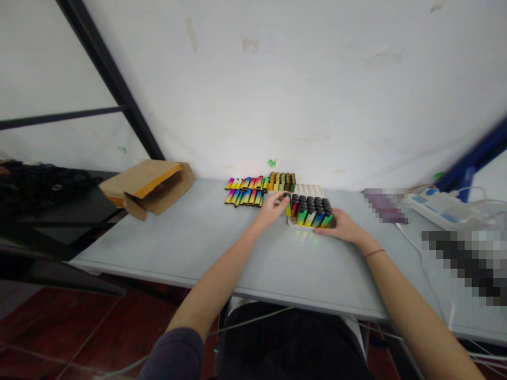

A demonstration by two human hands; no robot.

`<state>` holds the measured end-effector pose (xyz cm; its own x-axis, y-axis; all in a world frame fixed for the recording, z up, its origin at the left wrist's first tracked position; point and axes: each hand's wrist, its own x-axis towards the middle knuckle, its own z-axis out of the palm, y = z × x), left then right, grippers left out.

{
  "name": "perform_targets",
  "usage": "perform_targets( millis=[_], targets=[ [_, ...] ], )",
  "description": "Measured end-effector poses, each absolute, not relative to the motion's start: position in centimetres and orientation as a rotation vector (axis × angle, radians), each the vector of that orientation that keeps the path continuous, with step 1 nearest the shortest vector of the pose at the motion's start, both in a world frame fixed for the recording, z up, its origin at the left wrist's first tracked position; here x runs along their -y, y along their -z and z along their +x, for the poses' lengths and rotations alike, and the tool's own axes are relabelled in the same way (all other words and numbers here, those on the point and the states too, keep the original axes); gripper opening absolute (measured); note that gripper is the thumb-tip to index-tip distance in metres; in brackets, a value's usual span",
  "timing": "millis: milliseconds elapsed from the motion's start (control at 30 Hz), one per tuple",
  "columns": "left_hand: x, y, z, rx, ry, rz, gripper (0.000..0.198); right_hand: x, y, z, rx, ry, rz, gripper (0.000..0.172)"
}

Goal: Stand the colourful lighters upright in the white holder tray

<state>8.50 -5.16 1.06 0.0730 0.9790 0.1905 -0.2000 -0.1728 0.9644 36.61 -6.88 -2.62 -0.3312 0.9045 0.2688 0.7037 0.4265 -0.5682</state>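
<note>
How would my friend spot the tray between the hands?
Find the grey table against the white wall. Between the left hand and the right hand sits the pale tray, holding upright lighters. These have black tops; the bundle behind has yellowish ones, and the colourful rows further left lie flat.

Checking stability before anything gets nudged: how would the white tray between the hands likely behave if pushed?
The tray would probably slide rather than roll, since it looks flat on the table. Its lighters stand upright, well above it, so a hard shove might tip some. Packed rows suggest it's fairly heavy for its size.
</note>
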Motion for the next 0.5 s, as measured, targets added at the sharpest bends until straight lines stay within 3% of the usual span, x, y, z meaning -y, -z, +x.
perform_targets(
  millis=[500],
  targets=[
    [3.2, 2.0, 7.5, -0.84, -1.122, 1.992, 0.036, 6.8, 3.0, 36.8, 2.124, -0.499, -1.358, 0.059]
  ],
)
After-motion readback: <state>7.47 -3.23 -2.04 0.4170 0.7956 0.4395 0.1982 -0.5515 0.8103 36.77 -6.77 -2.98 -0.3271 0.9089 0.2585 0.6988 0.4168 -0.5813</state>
